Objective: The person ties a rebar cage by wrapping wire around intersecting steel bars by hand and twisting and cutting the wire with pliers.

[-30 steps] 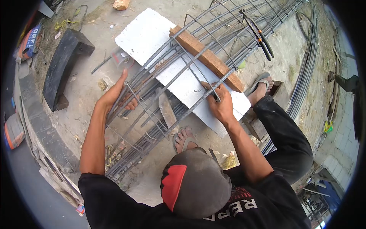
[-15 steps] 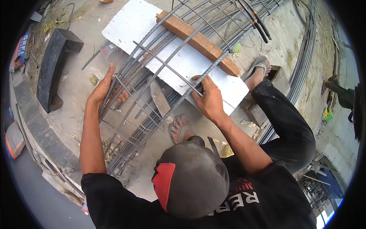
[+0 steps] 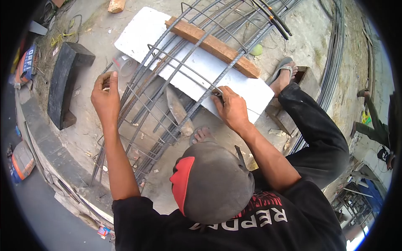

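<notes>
My left hand (image 3: 105,98) is raised beside the left side of the rebar cage (image 3: 169,69), off its bars. Its fingers curl toward the thumb; what they hold, if anything, is too small to make out. With bent fingers, my right hand (image 3: 232,109) grips the end of a thin bent stirrup (image 3: 190,75) at a thick ribbed bar (image 3: 222,77). Under the bars lies a white foam board (image 3: 255,94), with a wooden block (image 3: 213,46) across it. Black pliers with orange bands (image 3: 274,19) hang at the cage's upper right.
A dark curved block (image 3: 63,83) lies on the left, near a clear plastic cup (image 3: 125,66). Long rebars (image 3: 331,62) run along the right. A wooden box (image 3: 307,83) stands by the sandalled foot. Part of another person (image 3: 374,129) shows at the far right edge.
My left hand has let go of the cage bars and risen to their left. My right hand stays at the thick bar, and the stirrup lies at a different angle. The view has shifted slightly.
</notes>
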`<state>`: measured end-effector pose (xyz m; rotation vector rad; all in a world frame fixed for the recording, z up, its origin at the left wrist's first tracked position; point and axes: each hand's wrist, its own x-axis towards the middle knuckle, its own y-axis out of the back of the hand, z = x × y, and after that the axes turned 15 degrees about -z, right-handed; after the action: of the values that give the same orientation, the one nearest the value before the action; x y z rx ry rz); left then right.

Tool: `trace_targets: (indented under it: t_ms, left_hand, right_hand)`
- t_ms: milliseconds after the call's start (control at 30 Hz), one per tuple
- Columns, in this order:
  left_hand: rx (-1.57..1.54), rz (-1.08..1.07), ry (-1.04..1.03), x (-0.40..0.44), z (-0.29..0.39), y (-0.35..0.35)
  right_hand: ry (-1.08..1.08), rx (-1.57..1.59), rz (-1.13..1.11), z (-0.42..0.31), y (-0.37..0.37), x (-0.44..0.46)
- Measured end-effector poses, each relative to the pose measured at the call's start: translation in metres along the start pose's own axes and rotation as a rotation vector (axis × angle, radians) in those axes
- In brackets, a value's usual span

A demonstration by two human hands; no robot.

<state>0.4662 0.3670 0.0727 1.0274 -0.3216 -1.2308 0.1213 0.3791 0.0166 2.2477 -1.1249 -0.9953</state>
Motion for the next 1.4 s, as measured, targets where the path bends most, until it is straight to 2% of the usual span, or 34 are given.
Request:
trace_targets:
  t_ms: [67, 133, 200, 267, 300, 367, 400, 467, 533, 633, 733, 800, 867, 1000, 1033, 1133, 1233, 1267, 1333, 1400]
  left_hand:
    - [-0.348, 0.027, -0.077, -0.024, 0.025, -0.007]
    - [-0.455, -0.231, -0.114, -0.055, 0.062, -0.031]
    - [-0.411, -0.449, -0.258, -0.073, 0.082, -0.065]
    - [-0.371, -0.582, -0.212, -0.085, 0.089, -0.101]
    - [-0.384, -0.584, -0.248, -0.083, 0.099, -0.111]
    - [-0.235, -0.596, -0.187, -0.083, 0.112, -0.119]
    - [-0.243, -0.590, -0.210, -0.079, 0.114, -0.124]
    - [-0.342, -0.646, -0.093, -0.064, 0.118, -0.135]
    - [-0.331, -0.603, -0.166, -0.059, 0.120, -0.138]
    - [-0.440, -0.682, -0.076, -0.061, 0.124, -0.135]
    - [-0.426, -0.624, -0.128, -0.058, 0.116, -0.140]
    - [-0.413, -0.607, -0.147, -0.057, 0.114, -0.145]
    - [-0.407, -0.553, -0.189, -0.059, 0.115, -0.145]
    - [-0.409, -0.574, -0.138, -0.055, 0.111, -0.148]
    - [-0.400, -0.569, -0.142, -0.059, 0.112, -0.146]
    - [-0.340, -0.559, -0.159, -0.054, 0.108, -0.155]
    - [-0.334, -0.596, -0.168, -0.059, 0.111, -0.150]
    - [-0.310, -0.601, -0.147, -0.056, 0.110, -0.158]
    - [-0.400, -0.621, -0.195, -0.050, 0.099, -0.162]
    - [-0.421, -0.633, -0.171, -0.053, 0.098, -0.156]
  right_hand:
    - [-0.003, -0.003, -0.008, 0.001, 0.001, -0.002]
    - [0.013, -0.002, -0.004, 0.001, 0.002, -0.003]
    - [0.009, 0.008, -0.030, -0.004, 0.010, -0.009]
    - [-0.012, -0.002, -0.028, 0.001, 0.024, -0.017]
    - [0.020, -0.066, -0.022, 0.006, 0.028, -0.019]
    - [0.024, -0.141, -0.039, 0.005, 0.042, -0.026]
    - [0.023, -0.156, -0.019, 0.004, 0.050, -0.031]
    - [-0.040, -0.225, -0.040, -0.001, 0.067, -0.040]
    - [-0.052, -0.231, 0.048, -0.008, 0.078, -0.052]
    - [-0.117, -0.264, -0.014, -0.021, 0.091, -0.066]
    - [-0.103, -0.253, -0.003, -0.035, 0.092, -0.069]
    - [-0.172, -0.284, -0.024, -0.050, 0.094, -0.060]
    - [-0.257, -0.419, -0.058, -0.051, 0.088, -0.052]
    - [-0.229, -0.595, -0.035, -0.039, 0.072, -0.019]
    - [-0.290, -0.562, -0.087, -0.036, 0.072, -0.010]
    - [-0.255, -0.517, 0.015, -0.008, 0.057, 0.005]
    - [-0.269, -0.486, -0.019, -0.013, 0.058, 0.005]
    - [-0.332, -0.443, -0.088, -0.014, 0.060, 0.008]
    - [-0.343, -0.426, -0.009, 0.001, 0.054, 0.006]
    - [-0.454, -0.236, -0.115, -0.003, 0.066, -0.003]
